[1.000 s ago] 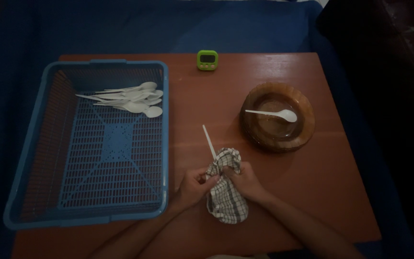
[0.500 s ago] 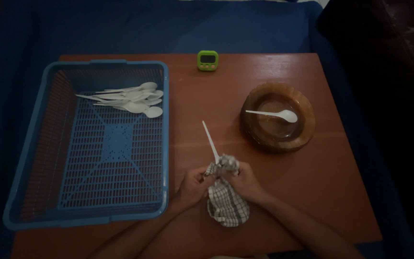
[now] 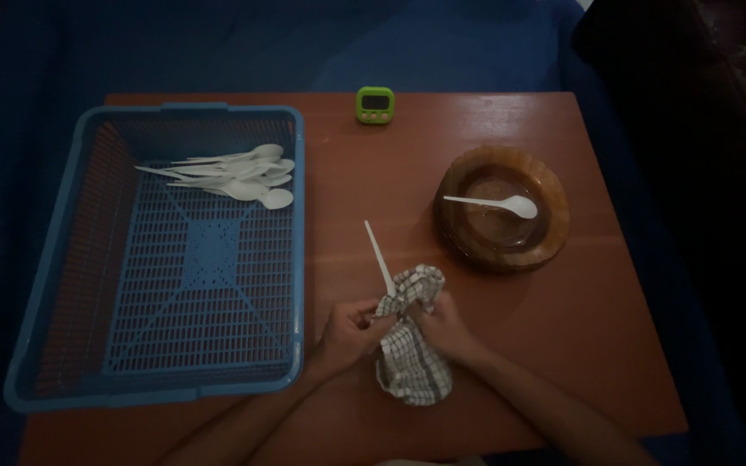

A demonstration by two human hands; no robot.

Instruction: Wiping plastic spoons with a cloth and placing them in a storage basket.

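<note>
Brown table [image 3: 615,345]: both hands' grip, left [image 3: 349,331], right [image 3: 445,325], clamped on checked cloth [image 3: 411,345] around white spoon [image 3: 379,256].

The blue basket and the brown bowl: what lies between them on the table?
In the head view, mostly bare table. Lower down, only the white spoon handle rising from the checked cloth stands between blue basket and brown bowl.

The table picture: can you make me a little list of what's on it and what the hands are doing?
left hand: grips the checked cloth
right hand: grips the same cloth
checked cloth: bunched around one end of a white spoon
white spoon: handle sticks up out of the cloth
blue basket: left on the table, a pile of white spoons at its far end
brown bowl: right, one spoon inside
green timer: far edge
wooden table: reddish brown
</note>
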